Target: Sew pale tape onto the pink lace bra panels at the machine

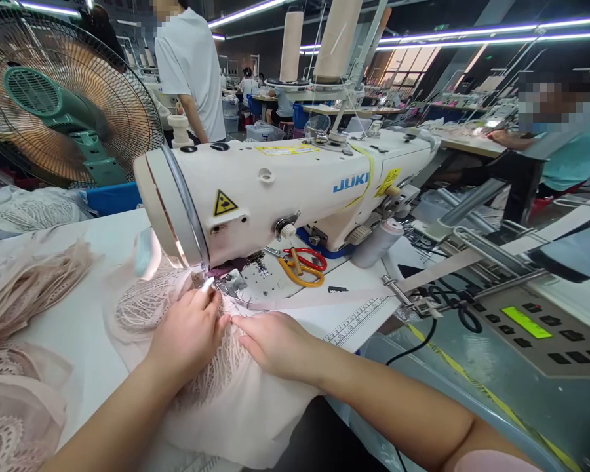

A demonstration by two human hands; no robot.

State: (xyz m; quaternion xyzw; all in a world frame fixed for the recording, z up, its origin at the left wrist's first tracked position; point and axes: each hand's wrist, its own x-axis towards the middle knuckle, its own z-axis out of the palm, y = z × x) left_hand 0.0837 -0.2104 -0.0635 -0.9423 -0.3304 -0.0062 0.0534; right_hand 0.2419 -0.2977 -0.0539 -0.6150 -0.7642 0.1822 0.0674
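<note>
Under the head of a white sewing machine lies a pale pink lace piece, part of it hanging over the table's front edge. My left hand is closed on the lace close to the presser foot, and a white wrap shows at a fingertip. Just right of it, my right hand pinches the same piece between thumb and forefinger. A light elastic band runs from a metal guide on the right toward the needle area. The needle point itself is hidden.
Snips with red and orange handles lie on the machine bed beside a grey thread cone. Stacked lace pieces cover the table's left side. A control panel sits at right, a large fan at left. Other people work behind.
</note>
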